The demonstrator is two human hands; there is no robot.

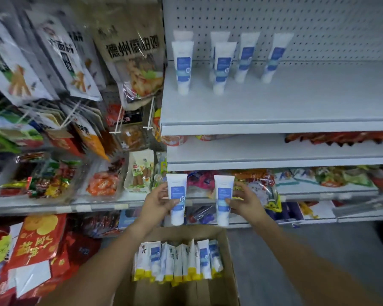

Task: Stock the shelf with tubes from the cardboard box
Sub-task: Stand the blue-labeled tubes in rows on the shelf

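My left hand (158,200) grips a white tube with a blue label (177,191), held upright with its cap down. My right hand (244,200) grips a second matching tube (223,193) the same way. Both tubes hang above the open cardboard box (229,250), where several more tubes (177,261) stand packed in a row. On the white top shelf (274,100), several tubes (222,67) stand cap-down near the pegboard, at its left and middle.
Hanging snack bags (60,56) fill the rack to the left. Lower shelves (274,160) hold packaged snacks. Red packets (35,248) are stacked at lower left. Grey floor (296,250) lies right of the box.
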